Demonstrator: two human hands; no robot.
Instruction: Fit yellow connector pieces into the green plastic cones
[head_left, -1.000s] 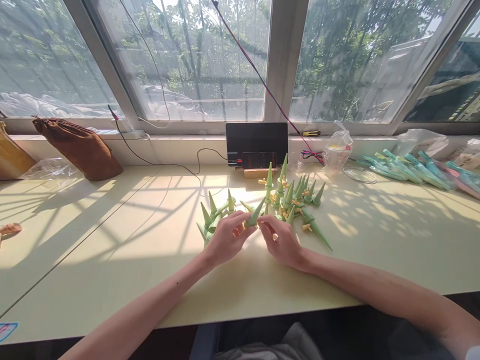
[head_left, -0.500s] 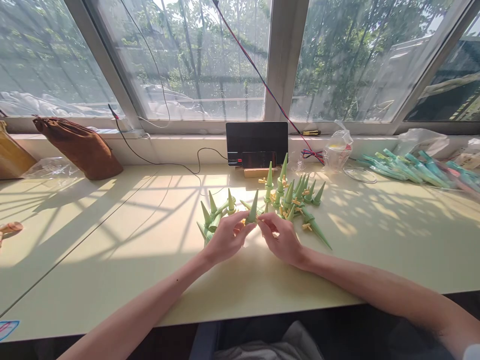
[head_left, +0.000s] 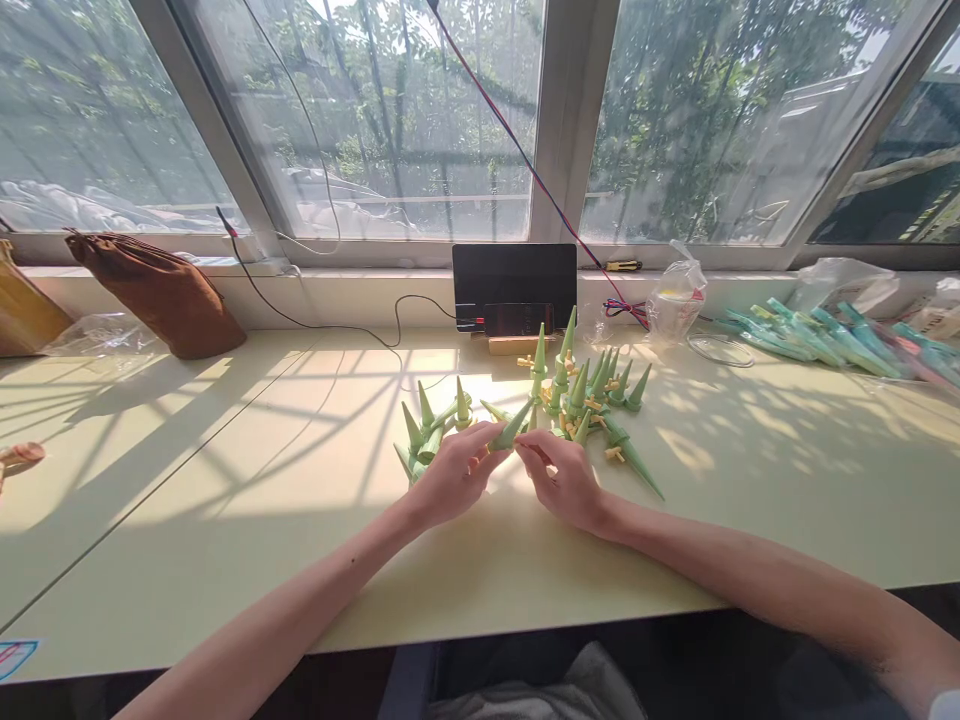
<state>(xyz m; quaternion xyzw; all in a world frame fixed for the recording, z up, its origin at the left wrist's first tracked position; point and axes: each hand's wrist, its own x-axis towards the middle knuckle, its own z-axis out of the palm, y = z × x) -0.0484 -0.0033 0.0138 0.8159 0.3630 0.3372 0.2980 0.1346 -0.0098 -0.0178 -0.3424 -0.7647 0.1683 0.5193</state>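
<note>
My left hand (head_left: 456, 474) pinches a green cone-shaped piece (head_left: 513, 427) between thumb and fingers, its point leaning up and to the right. Close by the base of this cone, my right hand (head_left: 564, 482) is closed in a pinch; what its fingertips hold is too small and hidden to tell. Beyond my right hand stand several green cones with small yellow pegs (head_left: 559, 375), some upright. One cone (head_left: 636, 462) lies tilted, pointing toward the table's front. Behind my left hand is a smaller group of green cones (head_left: 414, 430), partly covered by that hand.
A black tablet (head_left: 514, 275) leans by the window, with a phone on a wooden stand (head_left: 517, 345) before it. A brown pouch (head_left: 161, 300) sits at left. On the right are a plastic-wrapped cup (head_left: 675, 305) and turquoise packets (head_left: 817, 335). A black cable (head_left: 322, 327) crosses the back.
The cone in my left hand has tipped from nearly upright toward the right. My right hand has shifted very slightly; the other cones stay where they were.
</note>
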